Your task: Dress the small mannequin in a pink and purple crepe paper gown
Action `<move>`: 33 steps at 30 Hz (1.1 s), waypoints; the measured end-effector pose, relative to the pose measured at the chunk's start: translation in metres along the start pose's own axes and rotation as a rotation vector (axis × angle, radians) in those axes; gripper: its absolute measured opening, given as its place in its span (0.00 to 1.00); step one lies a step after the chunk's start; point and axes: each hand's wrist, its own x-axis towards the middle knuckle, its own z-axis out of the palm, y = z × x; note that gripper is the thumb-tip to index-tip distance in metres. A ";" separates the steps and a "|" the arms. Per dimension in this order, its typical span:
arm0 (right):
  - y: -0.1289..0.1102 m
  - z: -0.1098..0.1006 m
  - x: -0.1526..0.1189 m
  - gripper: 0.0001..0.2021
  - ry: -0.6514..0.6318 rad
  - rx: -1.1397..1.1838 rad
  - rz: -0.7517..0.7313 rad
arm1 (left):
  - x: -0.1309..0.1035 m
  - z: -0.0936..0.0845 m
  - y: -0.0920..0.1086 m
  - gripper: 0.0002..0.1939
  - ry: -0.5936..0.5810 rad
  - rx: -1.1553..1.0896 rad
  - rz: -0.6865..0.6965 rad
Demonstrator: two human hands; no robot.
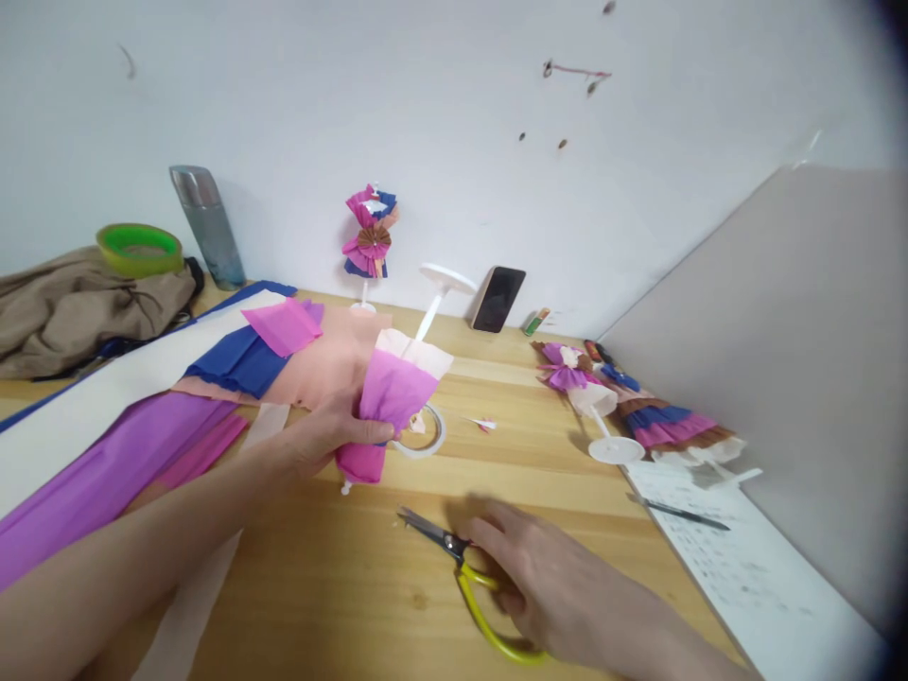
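Note:
My left hand (pixel 330 430) is closed around a white stand wrapped in crepe paper (pixel 397 388), purple over magenta with a pale pink band. The stand tilts, its white round base (pixel 448 278) pointing up and away and a small knob showing below the paper. Scissors (pixel 454 547) with yellow handles lie on the table, blades pointing left. Over their handles is my right hand (pixel 539 567), fingers curled and smeared by motion; whether it grips them is unclear. Just beyond my left hand lies a roll of tape (pixel 434 443).
Crepe paper strips (pixel 134 454) cover the left side. A decorated stand (pixel 365 246) stands by the wall, near a phone (pixel 498 298). More decorated stands (pixel 616 446) lie at right, beside a written sheet (pixel 752 558) and a pen (pixel 685 514). A bottle (pixel 209 227) stands back left.

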 end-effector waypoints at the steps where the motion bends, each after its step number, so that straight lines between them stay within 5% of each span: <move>1: 0.003 0.001 0.000 0.18 0.012 0.020 -0.004 | 0.000 0.001 0.001 0.23 0.004 0.017 0.016; 6: 0.027 -0.009 0.002 0.11 0.122 0.481 -0.075 | 0.000 0.009 0.009 0.20 0.133 0.181 0.116; 11: 0.042 -0.031 0.013 0.28 0.400 0.832 -0.193 | -0.005 0.014 0.011 0.22 0.063 0.095 0.105; 16: 0.050 -0.047 0.046 0.26 0.465 0.853 -0.397 | -0.011 0.007 -0.001 0.27 -0.299 -0.181 0.029; 21: 0.048 -0.058 0.073 0.32 0.490 0.838 -0.568 | -0.012 -0.003 -0.014 0.30 -0.519 -0.367 -0.015; 26: 0.029 -0.067 0.073 0.29 0.529 0.556 -0.561 | -0.012 -0.001 -0.020 0.28 -0.621 -0.503 -0.056; 33: 0.028 -0.069 0.077 0.31 0.469 0.524 -0.710 | -0.016 -0.005 -0.028 0.25 -0.645 -0.604 -0.146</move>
